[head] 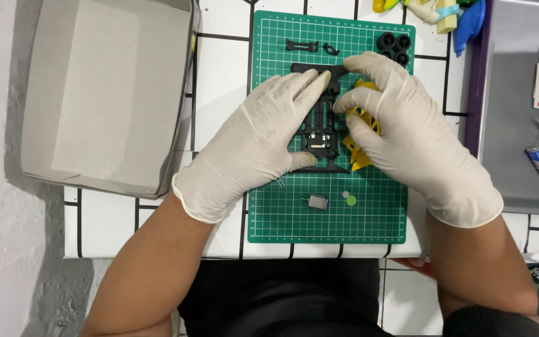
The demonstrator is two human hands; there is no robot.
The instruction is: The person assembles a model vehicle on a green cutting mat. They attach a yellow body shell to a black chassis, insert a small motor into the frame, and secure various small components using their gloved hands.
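Both gloved hands work over the green cutting mat (369, 212); the left hand (263, 140) lies on the black plastic frame (321, 128) in the middle of the mat, fingers pressed together, thumb against its lower edge; the right hand (407, 125) curls its fingers around the yellow part (360, 156) just beside the frame; too much pressure could, I think, bend the thin frame; a slipping hand could knock the small motor (317, 201) or the four black wheels (394, 47) off the mat
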